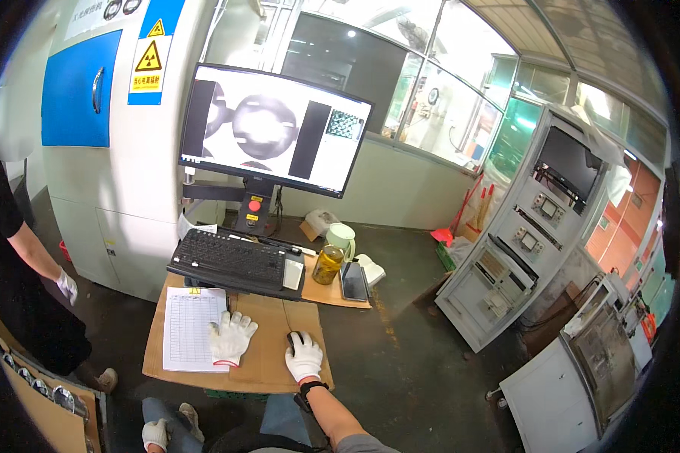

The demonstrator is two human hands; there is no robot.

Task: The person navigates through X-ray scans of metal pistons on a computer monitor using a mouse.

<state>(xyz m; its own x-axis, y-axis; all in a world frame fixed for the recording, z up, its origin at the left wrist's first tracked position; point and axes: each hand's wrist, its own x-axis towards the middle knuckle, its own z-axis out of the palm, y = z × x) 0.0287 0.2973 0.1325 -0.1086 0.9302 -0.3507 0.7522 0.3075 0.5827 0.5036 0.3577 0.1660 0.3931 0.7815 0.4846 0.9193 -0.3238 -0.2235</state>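
Observation:
My right hand [304, 358], in a white knit glove, rests over a black computer mouse [296, 337] at the right of a cardboard-covered desktop [268, 362]. Low at the left, my gloved left hand [155, 436] lies on my leg, holding nothing that I can see. A loose white glove [233, 340] with a red cuff edge sits on a clipped stack of printed table sheets [185, 332]. A dark pen [226, 302] lies partly under it. Behind the sheets is a black keyboard [230, 257]. The monitor [276, 132] above displays grey round shapes.
A jar of yellowish liquid [327, 264], a pale green mug [341, 237] and a phone [353, 281] stand right of the keyboard. A red button [254, 205] sits below the monitor. A co-worker [23, 264] stands left, near a large cabinet [121, 196]. An instrument rack [521, 234] is at right.

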